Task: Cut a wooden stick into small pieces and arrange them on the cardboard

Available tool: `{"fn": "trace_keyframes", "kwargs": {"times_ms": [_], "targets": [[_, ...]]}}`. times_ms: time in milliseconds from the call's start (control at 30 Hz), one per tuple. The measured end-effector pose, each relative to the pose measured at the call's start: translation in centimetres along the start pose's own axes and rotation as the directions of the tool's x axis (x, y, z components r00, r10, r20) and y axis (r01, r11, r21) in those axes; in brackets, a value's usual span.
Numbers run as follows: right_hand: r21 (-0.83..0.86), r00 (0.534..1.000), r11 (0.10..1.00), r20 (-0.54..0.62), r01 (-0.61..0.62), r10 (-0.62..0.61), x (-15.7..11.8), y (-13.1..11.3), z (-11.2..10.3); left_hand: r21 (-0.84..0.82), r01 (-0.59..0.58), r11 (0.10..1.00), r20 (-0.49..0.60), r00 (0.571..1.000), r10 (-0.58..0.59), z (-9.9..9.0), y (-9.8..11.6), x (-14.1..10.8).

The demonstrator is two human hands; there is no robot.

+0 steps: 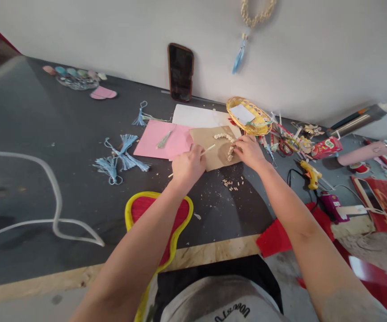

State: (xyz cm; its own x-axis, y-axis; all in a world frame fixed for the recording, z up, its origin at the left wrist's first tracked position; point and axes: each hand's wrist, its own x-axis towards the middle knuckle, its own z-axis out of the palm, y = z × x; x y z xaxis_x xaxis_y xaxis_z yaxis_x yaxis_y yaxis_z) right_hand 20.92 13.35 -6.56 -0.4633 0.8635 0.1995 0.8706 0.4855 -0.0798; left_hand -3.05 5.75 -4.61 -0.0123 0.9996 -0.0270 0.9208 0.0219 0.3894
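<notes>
My left hand [189,167] is closed round a thin off-white stick [208,150], whose ends stick out on both sides of the fist. It is over the edge where brown paper [213,162] meets pink paper [148,142]. At the brown paper's right side, the fingers of my right hand [250,152] are pinched at a curved strand of small cream beads [225,135]. Part of the strand is hidden by those fingers. On the pink paper lies a pale grey-green tassel [164,139]. Small cream pieces [233,184] are scattered on the dark table below.
Light-blue tassels [123,154] lie at left, near a white cable [56,192]. A phone [180,71] leans on the wall. Right of it are a yellow basket [252,117], a yellow glue gun [310,173] and a pink bottle [364,153]. A yellow-edged red piece [183,212] overlaps the front edge.
</notes>
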Motion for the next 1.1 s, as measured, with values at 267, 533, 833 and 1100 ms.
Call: {"fn": "trace_keyframes", "kwargs": {"times_ms": [267,533,833,1100], "targets": [[0.109,0.994,0.991,-0.070,-0.073,0.081,-0.9,0.9,-0.3,-0.002,-0.001,1.000,-0.001,1.000,0.001,0.0,0.0,0.0],[0.113,0.983,0.979,-0.046,-0.170,0.176,-1.0,0.7,0.9,-0.015,-0.011,1.000,-0.029,1.000,0.010,0.1,0.0,-0.1],[0.056,0.987,0.985,-0.010,-0.160,0.161,-0.9,0.5,-0.4,-0.015,-0.008,1.000,-0.042,0.999,0.007,0.2,-0.1,0.0],[0.088,0.981,0.977,0.003,-0.194,0.195,-0.9,0.3,0.1,0.000,-0.007,1.000,-0.029,1.000,0.007,0.1,0.0,-0.1]]}}
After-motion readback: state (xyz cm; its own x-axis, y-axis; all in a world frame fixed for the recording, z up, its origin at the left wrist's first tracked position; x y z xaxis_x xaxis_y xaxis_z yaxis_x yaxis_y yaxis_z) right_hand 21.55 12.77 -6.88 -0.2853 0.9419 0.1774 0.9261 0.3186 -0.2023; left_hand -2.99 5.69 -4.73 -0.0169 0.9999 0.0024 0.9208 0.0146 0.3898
